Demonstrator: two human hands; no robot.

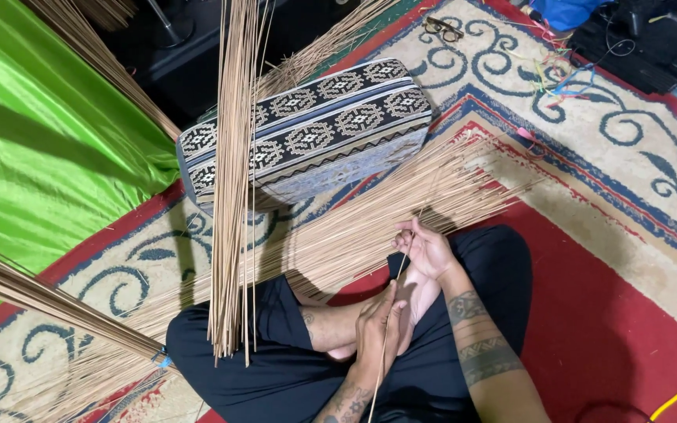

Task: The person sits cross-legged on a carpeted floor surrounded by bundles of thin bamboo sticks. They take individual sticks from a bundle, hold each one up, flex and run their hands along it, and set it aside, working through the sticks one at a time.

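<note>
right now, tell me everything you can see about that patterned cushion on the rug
The cushion is a thick rectangular pad, covered in what looks like woven fabric: dark bands with cream diamond motifs on top, and a paler blue-grey patterned side. It lies flat on the rug, set at an angle, its far end by the green cloth. An upright bundle of thin tan sticks crosses in front of its left part, and the fanned sticks on the floor run along its near edge. Neither hand touches it.

Left hand (pixel 376 325) and right hand (pixel 426 249) pinch 1 thin stick (pixel 395 291).
</note>
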